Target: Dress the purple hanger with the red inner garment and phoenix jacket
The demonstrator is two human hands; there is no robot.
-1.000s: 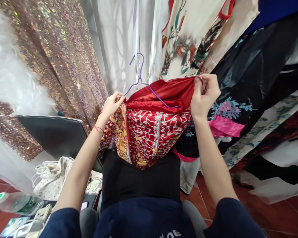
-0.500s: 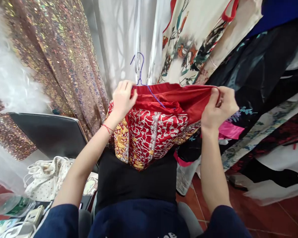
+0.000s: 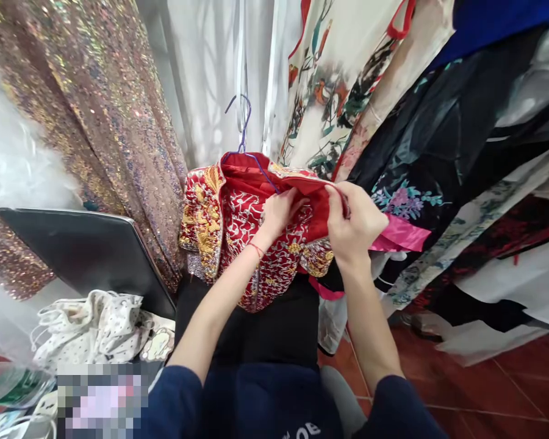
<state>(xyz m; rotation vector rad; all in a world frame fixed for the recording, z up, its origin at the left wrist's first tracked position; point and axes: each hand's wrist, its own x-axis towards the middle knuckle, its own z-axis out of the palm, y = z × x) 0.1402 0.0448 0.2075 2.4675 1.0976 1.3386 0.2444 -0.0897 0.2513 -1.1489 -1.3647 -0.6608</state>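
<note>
Far left of the scene, a sequinned gold curtain hangs beside a dark flat panel, with a spotted white cloth bag lying near the person below it; none of these touch the hands. Moving right to the middle, a purple wire hanger hooks up in front of pale sheer curtains and carries the red embroidered jacket, which hangs straight ahead of the person and just beyond both hands; its long axis runs across the view, shoulder to shoulder, with the gold-trimmed front edge at the left and the plain red lining turned up along the top. Right of that trim, the left hand, a red thread round its wrist, rests on the jacket's front with the fingers curled into the cloth, seemingly gripping a fold near the collar. Just beside it, the right hand pinches the red lining edge between thumb and fingers, clenched on the cloth at the jacket's right side. Both hands lie close together and almost touch, the left a little farther in and the right nearer the person. Farther right, a black floral garment with pink trim and other printed robes hang close against the jacket; terracotta floor tiles show near right.
</note>
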